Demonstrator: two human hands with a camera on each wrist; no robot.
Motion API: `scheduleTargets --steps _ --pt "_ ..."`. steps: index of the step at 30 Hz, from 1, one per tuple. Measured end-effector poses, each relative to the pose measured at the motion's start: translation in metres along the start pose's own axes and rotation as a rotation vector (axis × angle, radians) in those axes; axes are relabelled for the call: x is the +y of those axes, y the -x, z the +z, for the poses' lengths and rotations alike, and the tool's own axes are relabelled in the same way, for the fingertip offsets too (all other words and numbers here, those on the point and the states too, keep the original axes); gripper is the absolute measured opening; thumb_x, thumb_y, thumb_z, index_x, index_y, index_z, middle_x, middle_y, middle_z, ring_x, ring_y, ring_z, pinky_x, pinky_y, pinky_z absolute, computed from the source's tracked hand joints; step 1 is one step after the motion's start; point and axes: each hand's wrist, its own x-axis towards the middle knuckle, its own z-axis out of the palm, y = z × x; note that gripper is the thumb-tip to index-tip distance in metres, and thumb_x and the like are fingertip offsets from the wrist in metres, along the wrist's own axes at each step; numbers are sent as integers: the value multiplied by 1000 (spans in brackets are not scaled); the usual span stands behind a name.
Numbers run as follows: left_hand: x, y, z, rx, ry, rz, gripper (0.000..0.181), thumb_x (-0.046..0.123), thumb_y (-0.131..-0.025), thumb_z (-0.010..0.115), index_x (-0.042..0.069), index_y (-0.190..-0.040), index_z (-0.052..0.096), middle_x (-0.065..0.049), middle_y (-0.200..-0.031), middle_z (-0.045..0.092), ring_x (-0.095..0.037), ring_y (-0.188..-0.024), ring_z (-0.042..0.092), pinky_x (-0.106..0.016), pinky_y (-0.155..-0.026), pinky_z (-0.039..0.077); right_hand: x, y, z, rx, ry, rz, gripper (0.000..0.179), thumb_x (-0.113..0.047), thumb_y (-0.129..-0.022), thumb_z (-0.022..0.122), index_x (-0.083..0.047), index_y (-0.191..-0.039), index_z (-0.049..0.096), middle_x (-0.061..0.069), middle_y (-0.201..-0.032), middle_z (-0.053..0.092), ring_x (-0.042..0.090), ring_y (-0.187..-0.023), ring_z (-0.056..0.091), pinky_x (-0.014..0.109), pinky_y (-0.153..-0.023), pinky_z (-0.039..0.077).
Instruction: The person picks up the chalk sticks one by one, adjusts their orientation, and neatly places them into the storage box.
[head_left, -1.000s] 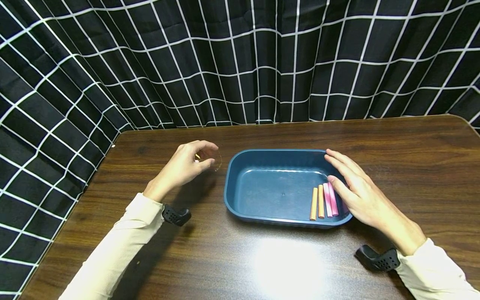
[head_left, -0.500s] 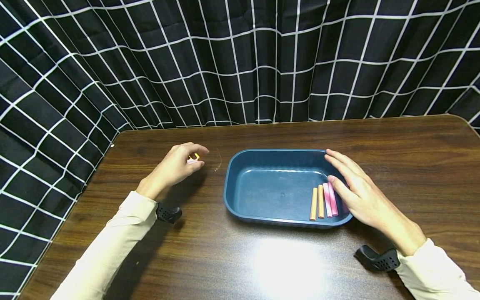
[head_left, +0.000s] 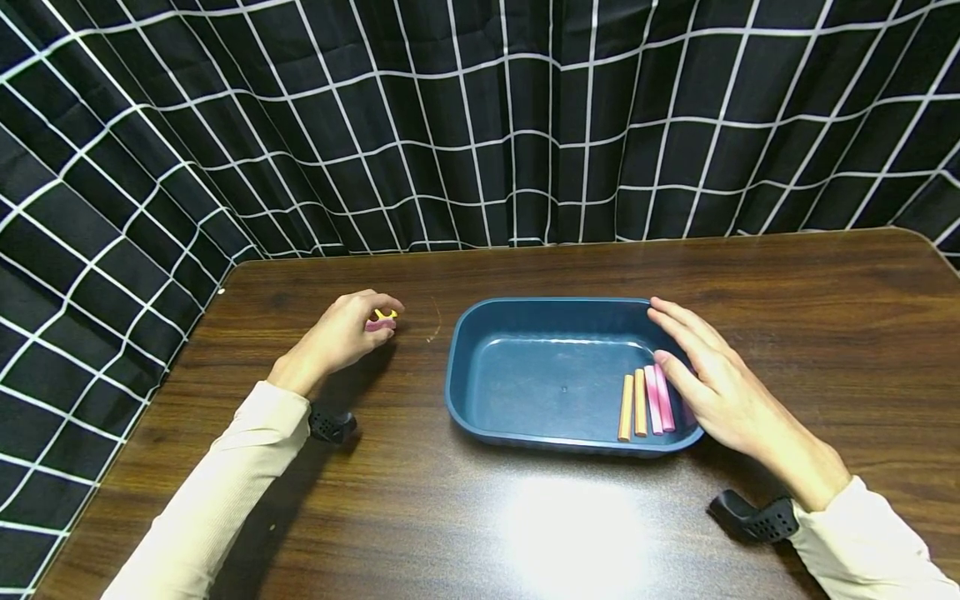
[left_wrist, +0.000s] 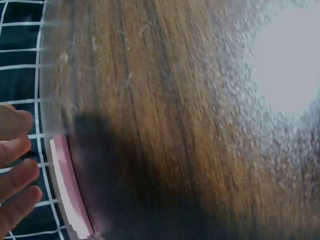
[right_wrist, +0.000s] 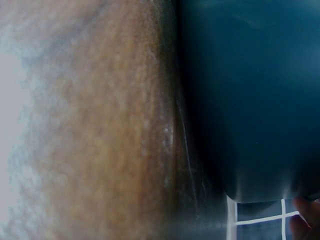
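My left hand [head_left: 330,340] hovers over the table left of the tray, thumb and fingers apart. Between them shows a pink chalk stick [head_left: 381,325] with a bit of yellow behind it. In the left wrist view this pink stick [left_wrist: 71,185] lies beside a paler strip, with the fingertips [left_wrist: 27,172] spread apart from it. My right hand [head_left: 723,392] rests on the right end of the blue tray [head_left: 457,375], fingers extended along its rim. Inside the tray lie two orange chalk sticks [head_left: 626,408] and two pink chalk sticks [head_left: 664,400], side by side.
The brown wooden table [head_left: 420,517] carries a bright glare patch in front of the tray. A black curtain [head_left: 480,125] with white grid lines stands along the back and left. Black wrist devices [head_left: 753,517] sit under both wrists.
My left hand has moved left, away from the tray, and more of the pink stick shows between its fingers. The right hand and the tray have stayed in place.
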Motion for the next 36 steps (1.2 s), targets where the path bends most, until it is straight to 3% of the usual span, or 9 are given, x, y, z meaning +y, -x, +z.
scheduleTargets --steps 3,6,9,14,23,31,36 --pt "-4 1 1 -22 -30 -12 28 -1 -85 68 -3 -113 68 -17 -99 69 -28 -87 65 -42 -80 52 0 0 0 3 -4 -5 50 -11 -99 53 0 -147 42 19 -155 36 43 -141 34 10 -116 11" --pt "-8 2 1 -40 -53 -38 28 -1 -84 69 -3 -112 68 -17 -99 68 -29 -89 66 -44 -82 52 -1 0 1 -5 -18 9 51 -10 -99 53 0 -147 41 20 -156 35 44 -141 33 26 -123 16" --pt "-10 4 1 -50 -69 -60 29 -2 -84 69 -2 -112 68 -19 -100 68 -31 -92 67 -46 -84 52 -2 -1 1 -8 -20 18 51 -11 -99 53 -1 -148 41 19 -156 35 44 -142 33 30 -124 18" --pt "-14 4 1 -65 -82 -63 29 -3 -83 68 -1 -112 69 -19 -101 68 -32 -93 65 -48 -84 51 -1 -2 1 7 -9 -6 49 -11 -100 52 0 -146 42 19 -155 37 43 -141 34 8 -115 11" --pt "-20 4 2 -66 -40 22 23 -9 -80 67 -1 -101 73 -15 -96 70 -28 -89 64 -44 -81 50 -1 -2 -1 5 8 -9 49 -12 -100 52 0 -146 43 19 -155 37 43 -141 35 7 -114 10" --pt "-26 7 5 -81 37 78 28 -13 -80 66 0 -104 72 -15 -102 70 -26 -89 61 -42 -79 51 0 -1 -1 0 2 -7 49 -12 -100 52 0 -147 42 20 -155 37 43 -141 34 6 -114 10" --pt "-29 7 7 -55 17 131 28 -15 -80 64 -1 -103 71 -15 -99 71 -26 -86 62 -42 -78 51 0 -1 -1 2 2 -5 49 -12 -100 53 0 -147 43 20 -155 37 43 -141 35 8 -115 11"
